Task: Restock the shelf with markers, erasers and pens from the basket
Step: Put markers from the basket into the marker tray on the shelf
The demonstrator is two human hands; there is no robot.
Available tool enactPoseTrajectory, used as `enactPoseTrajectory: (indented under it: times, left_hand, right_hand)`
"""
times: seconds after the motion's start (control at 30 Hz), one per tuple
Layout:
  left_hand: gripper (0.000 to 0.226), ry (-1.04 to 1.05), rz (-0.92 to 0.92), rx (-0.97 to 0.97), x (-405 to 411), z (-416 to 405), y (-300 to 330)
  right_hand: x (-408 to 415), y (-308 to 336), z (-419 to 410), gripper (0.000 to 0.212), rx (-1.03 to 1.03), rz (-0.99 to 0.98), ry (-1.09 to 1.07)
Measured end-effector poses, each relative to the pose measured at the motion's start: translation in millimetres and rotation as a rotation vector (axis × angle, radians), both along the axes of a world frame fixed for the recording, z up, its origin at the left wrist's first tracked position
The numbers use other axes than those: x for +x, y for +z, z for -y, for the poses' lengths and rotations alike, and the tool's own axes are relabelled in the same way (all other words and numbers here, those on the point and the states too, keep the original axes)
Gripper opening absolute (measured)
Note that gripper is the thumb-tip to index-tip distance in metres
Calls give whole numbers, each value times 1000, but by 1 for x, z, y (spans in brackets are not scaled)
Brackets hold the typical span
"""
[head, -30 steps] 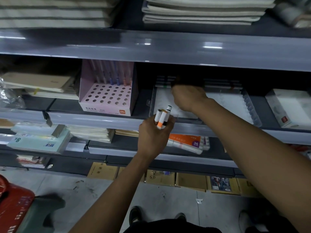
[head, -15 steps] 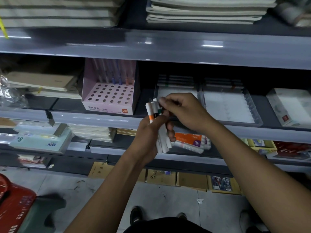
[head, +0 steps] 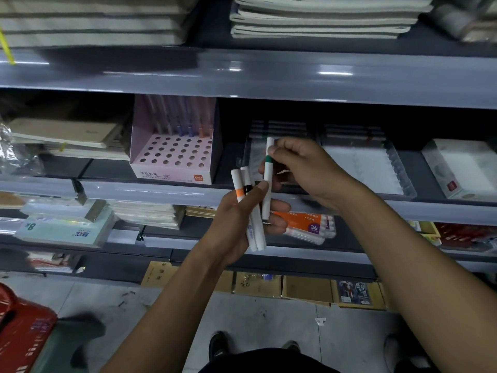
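On my feed, the right hand [head: 304, 168] pinches a white marker with a green band [head: 267, 181] near its top, holding it upright in front of the middle shelf [head: 150, 191]. The left hand [head: 242, 219], just below, grips two more white markers [head: 252, 224], one banded orange, one black. A clear tray [head: 395, 168] sits just beyond on the shelf; the red basket [head: 18, 327] rests on the floor, near left.

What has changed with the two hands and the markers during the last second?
The right hand came back from the clear tray on the shelf to the left hand and pinched the green-banded marker, drawing it up out of the bundle. The left hand kept its grip on the orange-banded marker and black-banded marker. The pink pen box stayed put.
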State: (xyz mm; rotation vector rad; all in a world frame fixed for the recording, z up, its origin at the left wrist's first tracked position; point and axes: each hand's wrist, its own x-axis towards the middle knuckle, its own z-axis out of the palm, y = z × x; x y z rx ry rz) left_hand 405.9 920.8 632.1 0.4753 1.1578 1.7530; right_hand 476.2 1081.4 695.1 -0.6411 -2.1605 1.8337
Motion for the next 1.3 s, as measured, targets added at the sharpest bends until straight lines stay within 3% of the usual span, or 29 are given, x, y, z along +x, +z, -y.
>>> enactPoseTrajectory:
  times: [0.23, 0.33, 0.57, 0.73, 0.8, 0.87, 0.97, 1.07, 1.17, 1.3]
  left_hand:
    - [29, 80, -62, 26, -1, -7, -6]
    - [31, 199, -154, 5, -1, -12, -9]
    - [36, 292, -296, -48, -1, -16, -9]
    - [26, 311, -310, -136, -2, -16, -7]
    - [18, 326, -330, -160, -1, -17, -7]
    - [14, 347, -373, -180, -2, -17, -8]
    - [30, 383, -463, -232, -3, -19, -9]
    - [22, 400, -582, -253, -5, -19, -10]
    - [27, 417, -705, -278, -6, -18, -13]
    - [27, 419, -778, -319, -8, -18, -18]
  right_hand:
    - [-4, -2, 0, 24, -85, -17, -54]
    - [-1, 0, 1, 18, 24, 9, -12]
    - [-3, 5, -3, 15, -5, -12, -38]
    - [-7, 8, -16, 13, -208, -41, -84]
    - [-10, 5, -22, 14, -200, -16, -108]
    - [-14, 2, -29, 15, -121, 21, -148]
    - [-17, 0, -39, 10, 66, 146, -138]
    - [-19, 1, -46, 10, 405, 298, -77]
    - [-25, -4, -53, 28, 653, 343, -88]
    - [-38, -11, -59, 34, 724, 290, -166]
